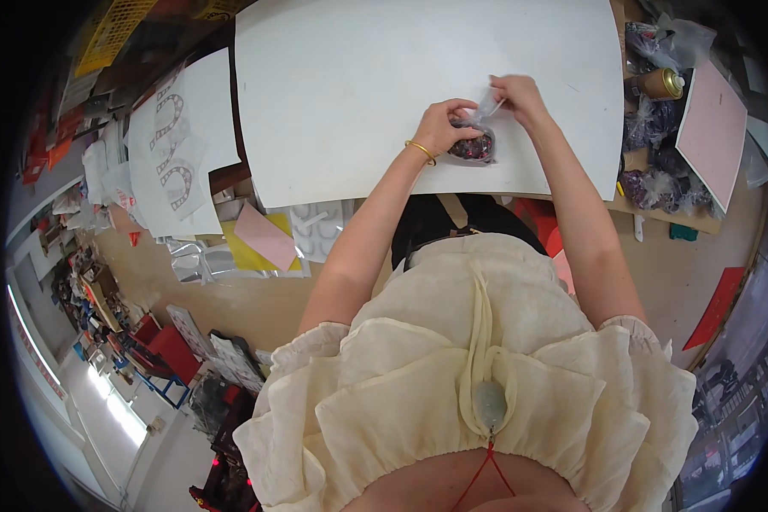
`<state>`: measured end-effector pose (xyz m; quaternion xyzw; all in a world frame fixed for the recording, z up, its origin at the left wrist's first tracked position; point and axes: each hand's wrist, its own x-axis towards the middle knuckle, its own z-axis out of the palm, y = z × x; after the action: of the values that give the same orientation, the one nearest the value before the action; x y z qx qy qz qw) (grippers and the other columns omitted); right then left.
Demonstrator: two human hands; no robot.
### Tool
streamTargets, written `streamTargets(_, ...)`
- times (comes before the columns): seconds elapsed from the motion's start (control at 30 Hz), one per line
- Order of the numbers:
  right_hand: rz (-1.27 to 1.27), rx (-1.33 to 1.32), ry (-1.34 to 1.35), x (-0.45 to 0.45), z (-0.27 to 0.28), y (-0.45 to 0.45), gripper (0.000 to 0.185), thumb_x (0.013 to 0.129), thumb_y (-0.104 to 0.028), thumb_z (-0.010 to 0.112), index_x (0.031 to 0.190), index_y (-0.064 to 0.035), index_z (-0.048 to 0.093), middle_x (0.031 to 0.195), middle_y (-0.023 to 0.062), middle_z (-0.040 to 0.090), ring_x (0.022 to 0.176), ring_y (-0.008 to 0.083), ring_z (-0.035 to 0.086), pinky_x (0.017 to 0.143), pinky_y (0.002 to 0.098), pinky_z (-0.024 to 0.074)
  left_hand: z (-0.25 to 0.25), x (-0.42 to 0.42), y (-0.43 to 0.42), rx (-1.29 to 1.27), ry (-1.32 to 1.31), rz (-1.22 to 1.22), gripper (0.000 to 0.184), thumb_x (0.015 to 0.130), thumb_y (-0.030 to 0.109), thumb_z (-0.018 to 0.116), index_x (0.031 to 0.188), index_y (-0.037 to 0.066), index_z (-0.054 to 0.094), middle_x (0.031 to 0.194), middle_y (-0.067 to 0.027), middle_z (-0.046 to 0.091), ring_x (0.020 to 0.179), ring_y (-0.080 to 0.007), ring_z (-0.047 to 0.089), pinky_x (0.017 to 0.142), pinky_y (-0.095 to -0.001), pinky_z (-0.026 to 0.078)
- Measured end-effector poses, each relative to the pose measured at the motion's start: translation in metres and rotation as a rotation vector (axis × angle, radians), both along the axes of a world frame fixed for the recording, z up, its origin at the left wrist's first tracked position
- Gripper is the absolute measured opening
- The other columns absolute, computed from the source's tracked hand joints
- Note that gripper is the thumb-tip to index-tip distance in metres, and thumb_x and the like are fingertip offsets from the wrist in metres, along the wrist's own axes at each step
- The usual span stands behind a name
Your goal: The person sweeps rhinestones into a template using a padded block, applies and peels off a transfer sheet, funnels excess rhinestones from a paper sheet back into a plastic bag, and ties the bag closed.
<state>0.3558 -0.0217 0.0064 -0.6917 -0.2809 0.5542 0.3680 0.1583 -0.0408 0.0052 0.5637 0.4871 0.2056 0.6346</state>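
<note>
A small clear plastic bag (473, 150) filled with dark red and black pieces rests on the white tabletop (384, 68), near its front edge. My left hand (444, 128), with a gold bangle at the wrist, is closed around the upper left side of the bag. Up and to the right, my right hand (517, 96) pinches the bag's gathered clear neck, pulling it upward. What exactly the small pieces are is too fine to make out.
Several filled plastic bags (653, 188), a spray can (657, 84) and a pink board (712, 132) crowd the right side. At the left lies a white sheet with printed curved shapes (175, 145). Pink and yellow sheets (264, 239) sit below the table's front edge.
</note>
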Motion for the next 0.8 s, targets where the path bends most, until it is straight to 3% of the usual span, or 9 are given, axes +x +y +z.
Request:
streamTargets(0.1,-0.062,0.057,0.027,0.01,-0.014,-0.028,0.017,0.085,-0.014,0.069,0.087,0.0023,0.066,0.068,0.0079,0.059,0.063,0.017,0.055,0.059,0.0293,0.046,-0.002,-0.012,0.003,-0.112,-0.047,0.112,0.046,0.069,0.005,0.085,0.111,-0.001,0.07,0.082,-0.0043,0.068,0.076,-0.0095,0.059,0.071,-0.0194,0.049)
streamTargets(0.23,-0.137,0.112,0.043,0.021,-0.016,-0.067,0.022,0.088,-0.015,0.069,0.095,0.0036,0.062,0.084,0.0103,0.065,0.079,0.0173,0.063,0.071,0.0268,0.0501,-0.006,-0.025,0.008,-0.228,-0.133,0.258,0.035,0.078,0.004,0.078,0.111,-0.003,0.069,0.091,-0.0066,0.069,0.079,-0.0101,0.059,0.074,-0.021,0.05)
streamTargets(0.27,-0.04,0.169,0.102,0.011,-0.01,-0.067,0.033,0.088,-0.022,0.072,0.104,0.0047,0.062,0.103,0.0115,0.066,0.09,0.0174,0.063,0.081,0.0275,0.0489,-0.007,-0.026,0.009,-0.23,-0.14,0.251,0.031,0.081,0.006,0.077,0.109,-0.003,0.07,0.092,-0.0063,0.069,0.079,-0.0105,0.06,0.074,-0.0211,0.05)
streamTargets(0.3,0.045,0.222,-0.028,-0.001,-0.015,-0.063,0.038,0.086,-0.024,0.072,0.109,0.0054,0.064,0.107,0.0097,0.067,0.094,0.0192,0.063,0.081,0.0282,0.0496,-0.006,-0.027,0.013,-0.231,-0.151,0.239,0.027,0.083,0.009,0.075,0.107,-0.003,0.07,0.093,-0.006,0.07,0.079,-0.0108,0.06,0.074,-0.0212,0.05)
streamTargets(0.37,0.309,0.273,-0.066,-0.023,-0.014,-0.056,0.04,0.085,-0.02,0.074,0.116,0.0005,0.061,0.101,0.0072,0.069,0.084,0.0157,0.062,0.078,0.0265,0.0509,-0.015,-0.03,0.014,-0.203,-0.087,0.22,0.022,0.084,0.01,0.074,0.101,-0.002,0.072,0.089,-0.0062,0.07,0.077,-0.0112,0.06,0.073,-0.0208,0.05)
streamTargets(0.4,0.386,0.33,-0.152,-0.03,-0.021,-0.056,0.031,0.083,-0.022,0.075,0.105,-0.0008,0.068,0.091,0.0068,0.069,0.077,0.0155,0.059,0.072,0.0275,0.0491,-0.033,-0.027,0.015,-0.155,-0.098,0.236,0.022,0.082,0.01,0.075,0.101,-0.002,0.072,0.086,-0.0066,0.07,0.075,-0.0113,0.061,0.072,-0.0209,0.051)
streamTargets(0.43,0.452,0.328,-0.245,-0.031,-0.014,-0.052,0.028,0.08,-0.024,0.075,0.097,-0.0022,0.069,0.084,0.0071,0.068,0.07,0.0156,0.057,0.067,0.0278,0.0461,-0.01,-0.021,0.014,-0.118,-0.071,0.265,0.019,0.082,0.008,0.074,0.098,-0.001,0.072,0.082,-0.0061,0.069,0.073,-0.0113,0.06,0.072,-0.0216,0.051)
streamTargets(0.57,0.136,0.274,-0.198,-0.048,-0.015,-0.054,0.017,0.078,-0.018,0.073,0.081,-0.0024,0.068,0.069,0.005,0.065,0.064,0.0162,0.055,0.064,0.0279,0.0452,-0.02,-0.01,0.017,-0.024,-0.053,0.493,0.012,0.081,0.002,0.071,0.092,-0.003,0.073,0.079,-0.0063,0.069,0.078,-0.0131,0.062,0.074,-0.0209,0.05)
streamTargets(0.8,-0.232,0.124,-0.057,-0.044,-0.013,-0.076,0.014,0.083,-0.01,0.069,0.093,-0.0007,0.073,0.076,0.0043,0.07,0.066,0.0142,0.056,0.066,0.0243,0.0461,-0.044,-0.012,0.032,-0.152,-0.145,0.475,0.02,0.092,0.012,0.064,0.104,-0.004,0.068,0.094,-0.0085,0.068,0.087,-0.0144,0.062,0.08,-0.0219,0.05)
